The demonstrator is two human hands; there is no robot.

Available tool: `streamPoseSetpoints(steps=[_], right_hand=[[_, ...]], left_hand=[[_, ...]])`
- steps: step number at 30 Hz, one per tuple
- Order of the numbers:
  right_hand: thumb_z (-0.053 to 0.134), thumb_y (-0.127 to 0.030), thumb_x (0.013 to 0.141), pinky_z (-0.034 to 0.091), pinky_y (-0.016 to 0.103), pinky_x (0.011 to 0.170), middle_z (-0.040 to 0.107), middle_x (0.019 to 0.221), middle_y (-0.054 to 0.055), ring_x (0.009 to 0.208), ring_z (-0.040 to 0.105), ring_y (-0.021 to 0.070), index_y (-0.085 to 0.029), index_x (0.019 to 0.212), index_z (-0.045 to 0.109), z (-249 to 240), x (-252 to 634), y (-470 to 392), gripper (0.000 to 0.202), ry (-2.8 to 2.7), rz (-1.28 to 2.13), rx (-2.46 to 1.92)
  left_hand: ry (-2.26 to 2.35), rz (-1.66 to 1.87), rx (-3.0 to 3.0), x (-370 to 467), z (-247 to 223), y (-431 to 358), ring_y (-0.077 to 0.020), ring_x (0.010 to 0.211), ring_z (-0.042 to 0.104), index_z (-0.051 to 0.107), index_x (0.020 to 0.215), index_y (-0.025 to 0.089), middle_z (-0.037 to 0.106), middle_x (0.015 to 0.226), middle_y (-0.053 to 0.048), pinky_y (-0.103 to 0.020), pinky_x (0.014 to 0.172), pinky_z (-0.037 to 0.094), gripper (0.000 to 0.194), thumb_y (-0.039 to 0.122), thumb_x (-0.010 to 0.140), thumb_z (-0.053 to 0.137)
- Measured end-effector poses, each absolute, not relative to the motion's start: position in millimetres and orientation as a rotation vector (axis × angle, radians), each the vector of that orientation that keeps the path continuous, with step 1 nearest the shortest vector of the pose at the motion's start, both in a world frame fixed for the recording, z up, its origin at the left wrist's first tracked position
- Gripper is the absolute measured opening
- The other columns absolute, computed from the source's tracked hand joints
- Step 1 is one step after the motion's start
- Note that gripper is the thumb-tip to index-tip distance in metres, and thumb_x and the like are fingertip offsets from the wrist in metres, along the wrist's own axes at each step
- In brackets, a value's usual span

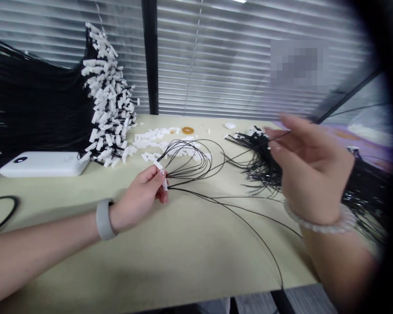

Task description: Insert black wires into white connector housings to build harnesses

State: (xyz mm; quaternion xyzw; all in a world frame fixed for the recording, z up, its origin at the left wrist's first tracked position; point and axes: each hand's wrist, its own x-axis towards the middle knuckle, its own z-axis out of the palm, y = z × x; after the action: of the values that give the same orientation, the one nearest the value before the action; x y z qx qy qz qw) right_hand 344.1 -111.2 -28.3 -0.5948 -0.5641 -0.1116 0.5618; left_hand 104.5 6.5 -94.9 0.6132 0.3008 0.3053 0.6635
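Note:
Near the middle of the table, my left hand (147, 185) pinches a white connector (164, 181) between thumb and fingers. Thin black wires (196, 174) run out of it; several bend into loops and others trail to the right, one down over the front edge. Raised on the right, my right hand (309, 161) is slightly blurred, its thumb and forefinger closed on a single black wire (283, 134). That wire seems to lead back toward the looped ones. Behind this hand lies a bundle of loose black wires (262, 161) with bare ends.
At the left stands a large stack of black cables (42, 100) with white connectors (106, 100) at their ends. A white power bank (49, 165) lies before it. Loose white connector pieces (157, 137) and an orange ring (187, 130) sit toward the window blinds (236, 65).

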Motion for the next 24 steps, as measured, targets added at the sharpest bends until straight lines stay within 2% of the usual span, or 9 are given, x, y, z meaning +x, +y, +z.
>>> streamPoseSetpoints(steps=[2,4,6,8,10,11,13,16,24], right_hand=[[0.047,-0.021,0.086,0.049,0.036,0.068,0.053,0.116,0.006,0.087,0.058,0.0193,-0.028,0.112,0.054,-24.7,340.3,-110.9,0.028,-1.168,-0.167,-1.205],[0.044,-0.022,0.088,0.047,0.029,0.051,0.058,0.103,0.005,0.06,0.056,0.0112,-0.029,0.115,0.053,-23.6,332.8,-112.7,0.029,-1.092,-0.096,-1.135],[0.044,-0.02,0.088,0.041,0.024,0.039,0.06,0.086,0.002,0.044,0.048,0.0072,-0.034,0.132,0.033,-26.0,323.5,-116.0,0.047,-1.178,0.047,-1.139],[0.046,-0.018,0.088,0.041,0.02,0.037,0.061,0.08,-0.001,0.045,0.05,0.0075,-0.037,0.136,0.018,-31.8,313.9,-118.7,0.059,-1.353,0.255,-1.171],[0.044,-0.015,0.088,0.047,0.019,0.046,0.062,0.081,-0.002,0.054,0.056,0.0069,-0.032,0.126,0.035,-39.1,305.4,-119.1,0.042,-1.569,0.391,-1.248],[0.044,-0.014,0.088,0.048,0.019,0.053,0.062,0.082,-0.002,0.059,0.057,0.0063,-0.028,0.114,0.047,-42.6,302.0,-118.2,0.03,-1.671,0.393,-1.3],[0.047,-0.012,0.086,0.047,0.019,0.066,0.062,0.081,-0.002,0.069,0.058,0.0057,-0.021,0.095,0.057,-47.9,297.3,-114.9,0.016,-1.834,0.282,-1.377],[0.052,-0.015,0.084,0.043,0.018,0.067,0.06,0.077,-0.002,0.071,0.055,0.0058,-0.018,0.086,0.06,-51.1,295.2,-109.1,0.009,-1.926,0.172,-1.419],[0.052,-0.017,0.084,0.04,0.019,0.061,0.055,0.071,0.0,0.065,0.049,0.0061,-0.016,0.078,0.061,-51.3,303.5,-105.1,0.011,-2.05,0.313,-1.345]], left_hand=[[0.666,0.67,1.37,104.0,-94.1,6.1,-0.0074,0.05,0.049,0.05,0.08,0.016,0.051,0.07,0.001,-0.021,0.049,0.04,0.019,0.034,0.086,0.046],[0.637,0.627,1.349,103.3,-92.8,5.0,-0.0073,0.05,0.049,0.051,0.083,0.016,0.048,0.068,0.002,-0.02,0.048,0.04,0.017,0.033,0.086,0.047],[0.596,0.556,1.32,102.4,-91.3,2.9,-0.0071,0.05,0.049,0.051,0.084,0.016,0.047,0.067,0.003,-0.02,0.047,0.04,0.017,0.033,0.087,0.047],[0.551,0.47,1.278,101.3,-89.9,0.1,-0.0068,0.048,0.049,0.051,0.085,0.016,0.048,0.067,0.003,-0.02,0.046,0.04,0.017,0.032,0.086,0.048],[0.502,0.383,1.217,100.2,-88.3,-2.4,-0.0065,0.046,0.049,0.05,0.085,0.016,0.049,0.067,0.003,-0.02,0.045,0.04,0.016,0.032,0.086,0.049],[0.481,0.336,1.185,99.6,-87.4,-3.3,-0.0064,0.045,0.049,0.05,0.085,0.016,0.049,0.067,0.003,-0.02,0.045,0.04,0.015,0.031,0.086,0.049],[0.451,0.24,1.13,98.4,-85.6,-3.7,-0.0066,0.044,0.05,0.05,0.086,0.017,0.05,0.067,0.003,-0.02,0.045,0.04,0.014,0.03,0.086,0.049],[0.419,0.144,1.08,96.9,-83.7,-1.4,-0.007,0.043,0.051,0.049,0.089,0.017,0.051,0.067,0.002,-0.019,0.044,0.038,0.011,0.027,0.087,0.047],[0.371,0.088,1.0,94.5,-83.9,3.6,-0.0068,0.05,0.047,0.051,0.092,0.014,0.048,0.068,0.0,-0.018,0.047,0.039,0.011,0.021,0.089,0.042]])
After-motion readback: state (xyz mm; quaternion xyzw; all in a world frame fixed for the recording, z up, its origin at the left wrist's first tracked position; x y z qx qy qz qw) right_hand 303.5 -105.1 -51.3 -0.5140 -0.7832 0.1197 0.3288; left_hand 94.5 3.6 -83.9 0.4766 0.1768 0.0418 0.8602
